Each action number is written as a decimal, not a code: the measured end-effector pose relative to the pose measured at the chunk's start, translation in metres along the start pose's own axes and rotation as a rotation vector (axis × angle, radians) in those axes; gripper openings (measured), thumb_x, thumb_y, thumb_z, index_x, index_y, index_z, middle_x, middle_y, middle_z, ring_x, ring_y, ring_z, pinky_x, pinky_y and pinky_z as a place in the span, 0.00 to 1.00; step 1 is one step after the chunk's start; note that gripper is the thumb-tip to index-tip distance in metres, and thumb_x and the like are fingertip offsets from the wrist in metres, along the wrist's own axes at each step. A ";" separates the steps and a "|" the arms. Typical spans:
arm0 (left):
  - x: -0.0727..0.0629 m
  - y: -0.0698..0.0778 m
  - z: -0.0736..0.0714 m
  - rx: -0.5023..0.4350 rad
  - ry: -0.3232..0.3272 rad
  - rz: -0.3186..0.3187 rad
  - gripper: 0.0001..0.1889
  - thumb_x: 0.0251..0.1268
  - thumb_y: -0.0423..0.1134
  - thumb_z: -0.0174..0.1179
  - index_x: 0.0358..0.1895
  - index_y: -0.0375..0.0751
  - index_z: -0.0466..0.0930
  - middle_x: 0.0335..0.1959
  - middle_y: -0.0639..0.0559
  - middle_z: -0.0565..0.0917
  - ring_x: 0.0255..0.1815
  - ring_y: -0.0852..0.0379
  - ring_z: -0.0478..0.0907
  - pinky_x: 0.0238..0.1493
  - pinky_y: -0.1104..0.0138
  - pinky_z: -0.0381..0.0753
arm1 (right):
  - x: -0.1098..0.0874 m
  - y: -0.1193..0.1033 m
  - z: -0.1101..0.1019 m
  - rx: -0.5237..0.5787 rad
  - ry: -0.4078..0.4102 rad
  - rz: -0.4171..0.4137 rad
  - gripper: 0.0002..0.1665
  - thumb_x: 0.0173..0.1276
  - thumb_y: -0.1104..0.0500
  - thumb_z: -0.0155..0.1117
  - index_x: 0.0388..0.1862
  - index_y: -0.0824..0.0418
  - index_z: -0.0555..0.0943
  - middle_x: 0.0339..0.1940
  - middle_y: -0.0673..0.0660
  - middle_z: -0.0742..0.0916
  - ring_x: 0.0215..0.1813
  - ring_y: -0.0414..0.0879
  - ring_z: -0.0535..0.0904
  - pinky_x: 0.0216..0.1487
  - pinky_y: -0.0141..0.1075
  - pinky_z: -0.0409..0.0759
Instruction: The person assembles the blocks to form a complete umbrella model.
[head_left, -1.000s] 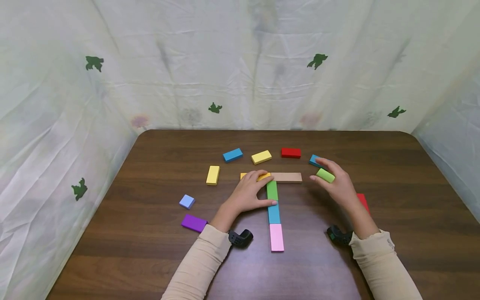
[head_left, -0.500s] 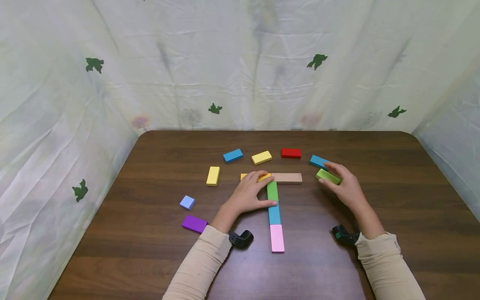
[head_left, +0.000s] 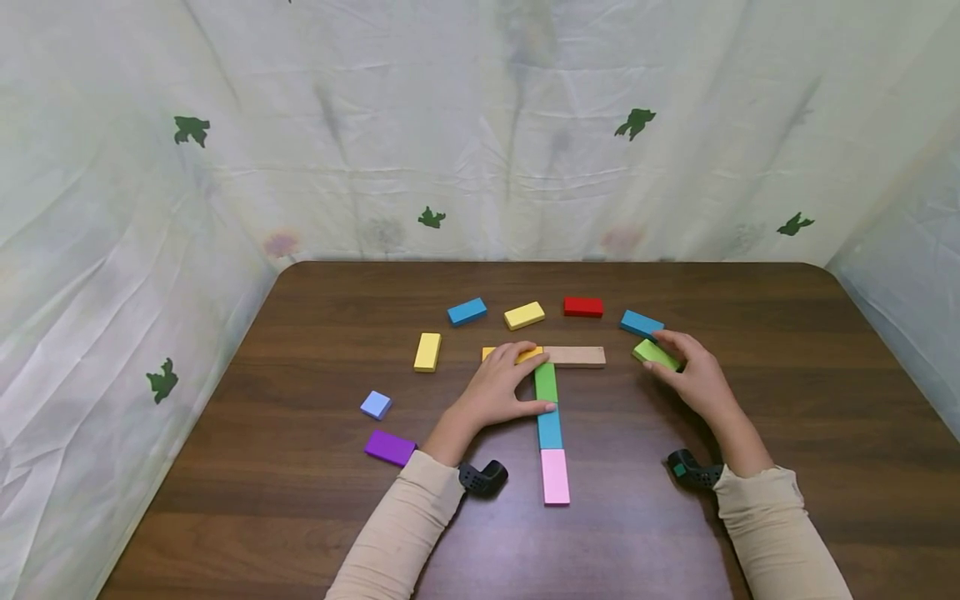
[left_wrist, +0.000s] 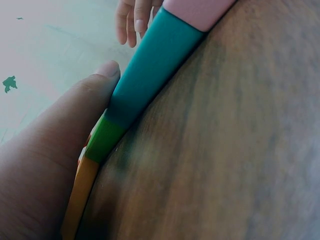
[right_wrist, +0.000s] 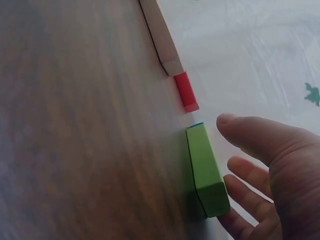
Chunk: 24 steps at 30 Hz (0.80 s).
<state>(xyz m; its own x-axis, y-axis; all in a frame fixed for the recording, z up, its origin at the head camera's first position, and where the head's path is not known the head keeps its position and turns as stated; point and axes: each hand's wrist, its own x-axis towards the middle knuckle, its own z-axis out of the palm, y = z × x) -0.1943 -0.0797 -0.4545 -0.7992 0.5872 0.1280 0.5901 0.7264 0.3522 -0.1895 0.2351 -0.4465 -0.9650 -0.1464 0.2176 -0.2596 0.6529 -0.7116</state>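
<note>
Wooden blocks form a T on the table. My left hand (head_left: 491, 389) lies with its fingers over the orange block (left_wrist: 81, 187) at the T's left arm, its thumb touching the teal block (head_left: 550, 432). Between those sits a green block (head_left: 546, 383); a pink block (head_left: 556, 479) ends the stem. A plain wood block (head_left: 577, 357) makes the right arm. My right hand (head_left: 701, 377) is around a lime green block (head_left: 651, 353) lying on the table. In the right wrist view, thumb and fingers are spread beside this lime block (right_wrist: 207, 165).
Around the T lie a blue block (head_left: 641, 323) close behind the lime one, a red block (head_left: 583, 307), two yellow blocks (head_left: 524, 316), another blue block (head_left: 467, 312), a small light-blue block (head_left: 376, 405) and a purple block (head_left: 389, 447). A white curtain (head_left: 480, 133) hangs behind the table.
My right hand has moved right with the lime block, set it down near the blue block and loosened its fingers. The left hand has stayed in place.
</note>
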 end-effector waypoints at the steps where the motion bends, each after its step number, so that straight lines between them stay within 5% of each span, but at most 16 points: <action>1: 0.000 0.000 0.000 -0.001 0.000 -0.001 0.41 0.48 0.71 0.52 0.66 0.55 0.61 0.64 0.51 0.59 0.64 0.52 0.53 0.63 0.57 0.50 | 0.000 0.000 0.000 -0.004 -0.003 0.000 0.31 0.60 0.56 0.63 0.59 0.68 0.68 0.54 0.66 0.73 0.51 0.59 0.70 0.45 0.50 0.68; 11: 0.001 0.000 0.000 -0.002 -0.006 -0.005 0.42 0.47 0.72 0.50 0.66 0.55 0.60 0.65 0.52 0.58 0.64 0.53 0.52 0.63 0.57 0.50 | 0.000 -0.001 -0.007 0.028 -0.110 -0.024 0.33 0.61 0.55 0.63 0.62 0.67 0.65 0.61 0.67 0.67 0.52 0.59 0.68 0.43 0.52 0.72; 24: 0.000 0.000 0.000 -0.012 -0.010 -0.011 0.42 0.47 0.72 0.50 0.66 0.56 0.60 0.65 0.52 0.58 0.64 0.52 0.52 0.63 0.56 0.50 | 0.001 0.002 -0.021 0.133 -0.361 0.073 0.44 0.59 0.58 0.64 0.69 0.66 0.54 0.60 0.72 0.65 0.57 0.65 0.64 0.49 0.54 0.69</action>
<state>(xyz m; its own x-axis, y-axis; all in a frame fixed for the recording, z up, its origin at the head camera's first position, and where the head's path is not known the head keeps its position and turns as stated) -0.1942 -0.0800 -0.4541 -0.8042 0.5831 0.1152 0.5803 0.7284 0.3644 -0.1900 0.2522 -0.4335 -0.9263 -0.3704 -0.0693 -0.1691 0.5731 -0.8018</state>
